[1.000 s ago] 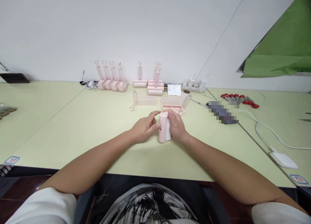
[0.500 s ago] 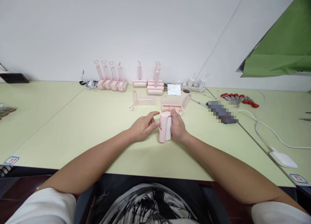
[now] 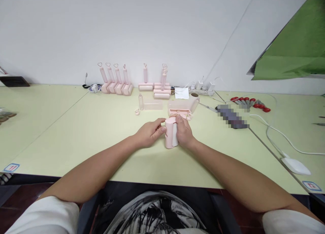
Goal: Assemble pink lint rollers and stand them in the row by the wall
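Observation:
A pink lint roller head with a white roll in its side stands on end at the middle of the table. My right hand grips it from the right, thumb near its top edge. On the other side, my left hand has its thumb against the pink case and its fingers reaching round behind, partly hidden. Just beyond lies an open pink roller case. Clear handle tubes and clear covers lie farther back, along with a small pink end cap.
Several assembled pink lint rollers stand along the wall. To the right are a power strip, a pixelated dark object, red-handled tools and a white charger with its cable. A white tissue lies at the back.
My left hand has closed in on the lint roller head, its thumb and fingers now against the case. The roller head has shifted slightly left with my right hand.

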Motion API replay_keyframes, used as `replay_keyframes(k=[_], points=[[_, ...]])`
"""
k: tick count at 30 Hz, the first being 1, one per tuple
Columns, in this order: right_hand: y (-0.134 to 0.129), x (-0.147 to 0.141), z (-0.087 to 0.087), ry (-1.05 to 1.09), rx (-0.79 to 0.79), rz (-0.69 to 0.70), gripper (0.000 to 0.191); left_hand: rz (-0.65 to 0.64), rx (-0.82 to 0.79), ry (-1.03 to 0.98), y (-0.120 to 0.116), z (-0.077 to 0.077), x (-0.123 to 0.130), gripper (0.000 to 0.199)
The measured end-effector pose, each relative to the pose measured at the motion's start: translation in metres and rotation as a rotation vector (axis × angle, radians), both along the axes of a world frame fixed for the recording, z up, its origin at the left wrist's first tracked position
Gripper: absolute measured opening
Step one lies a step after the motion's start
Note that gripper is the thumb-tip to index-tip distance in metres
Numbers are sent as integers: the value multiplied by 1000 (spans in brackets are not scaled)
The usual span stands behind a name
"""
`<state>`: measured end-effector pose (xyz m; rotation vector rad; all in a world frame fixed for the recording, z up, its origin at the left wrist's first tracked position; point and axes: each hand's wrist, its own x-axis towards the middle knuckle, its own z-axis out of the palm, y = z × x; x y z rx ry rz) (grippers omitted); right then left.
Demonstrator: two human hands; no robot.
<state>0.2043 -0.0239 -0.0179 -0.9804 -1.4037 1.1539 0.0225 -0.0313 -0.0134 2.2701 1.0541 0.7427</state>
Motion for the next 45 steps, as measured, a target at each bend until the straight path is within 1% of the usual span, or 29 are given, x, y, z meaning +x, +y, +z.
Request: replay_keyframes(k=[3,7,8,11,12,14,16,18,22,26,29,31,32,33,35,37,39,41,42,43,45], points=[[1,0,2,-15,21,7,46,-11,-6,6,-1,0,1,56],[2,0,5,-82,98,-65,42,-14,-16,19,-1,-1,2,56],[1,-1,5,-74,86,-66,42,-12,-20,18,-1,-1,2,55],[0,-2,4,-33,-20,-42,46,15,-35,8,0,0,2,54],[0,-2,3,-36,-42,-59,48,30,-39,3,0,1,2,54],[2,-2,2,-63,-35,-139,51,55,-47,-2,0,1,2,53],[5,-1,-1,-69,-11,-226,52,47,-66,0,0,2,3,51],[8,0,-4,-56,-17,-264,51,28,-94,-11,0,1,4,49],[8,0,-7,-56,-40,-200,49,62,-145,-94,0,-3,6,39],[5,-1,-4,-73,-60,-154,46,78,-210,-186,2,-9,8,34],[5,-2,-2,-22,-100,-65,38,87,-300,-311,3,-11,11,37],[6,-3,-4,15,-110,9,38,100,-352,-382,5,-9,11,41],[7,-4,-5,24,-106,27,40,112,-347,-381,7,-8,9,42],[7,-4,-6,26,-101,28,40,134,-315,-352,9,-6,6,42],[9,-5,-8,28,-106,6,41,219,-185,-249,17,-2,-5,38],[11,-4,-9,34,-139,-19,41,377,-51,-174,29,2,-22,34],[13,-3,-9,7,-177,-38,41,564,32,-129,41,4,-40,30],[13,-2,-7,-80,-191,-68,41,720,66,-67,53,6,-56,31],[13,-1,-7,-142,-191,-80,41,779,67,-16,57,6,-62,34],[13,0,-6,-208,-188,-85,41,821,57,41,61,6,-67,37],[12,1,-4,-319,-177,-79,42,859,12,146,65,4,-71,44]])
